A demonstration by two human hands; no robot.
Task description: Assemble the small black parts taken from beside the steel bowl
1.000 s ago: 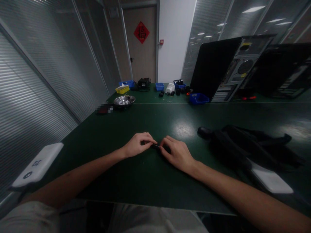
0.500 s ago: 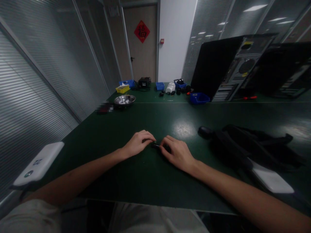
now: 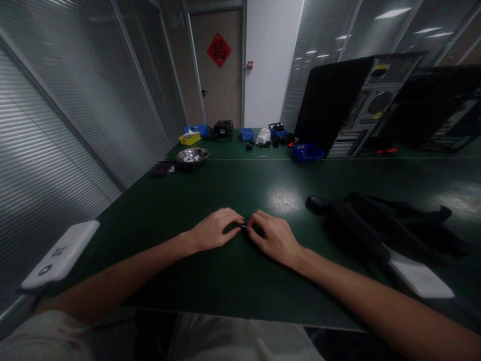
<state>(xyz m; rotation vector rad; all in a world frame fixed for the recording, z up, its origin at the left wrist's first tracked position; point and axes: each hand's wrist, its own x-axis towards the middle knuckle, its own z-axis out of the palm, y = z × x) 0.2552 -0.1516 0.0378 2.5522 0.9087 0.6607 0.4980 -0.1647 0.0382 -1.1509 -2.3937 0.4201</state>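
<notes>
A small, thin dark object with a shiny part (image 3: 244,227) lies between my hands, low over the green table (image 3: 210,281). My right hand (image 3: 276,238) pinches its right end between thumb and fingers. My left hand (image 3: 216,229) has its thumb and fingertips closed on the left end, which they mostly hide. The fingertips of both hands are nearly touching. The object is too small and dim to name.
A metal bowl (image 3: 192,156) holds small items at the back left, near a yellow tray (image 3: 190,138). At back right are a blue bin (image 3: 308,152) and a computer case (image 3: 338,105). A black bag (image 3: 391,225) and white power bank (image 3: 419,273) lie right.
My left hand has shifted slightly right, and its thumb and fingers have come together over the left end of the small object. My right hand has hardly moved.
</notes>
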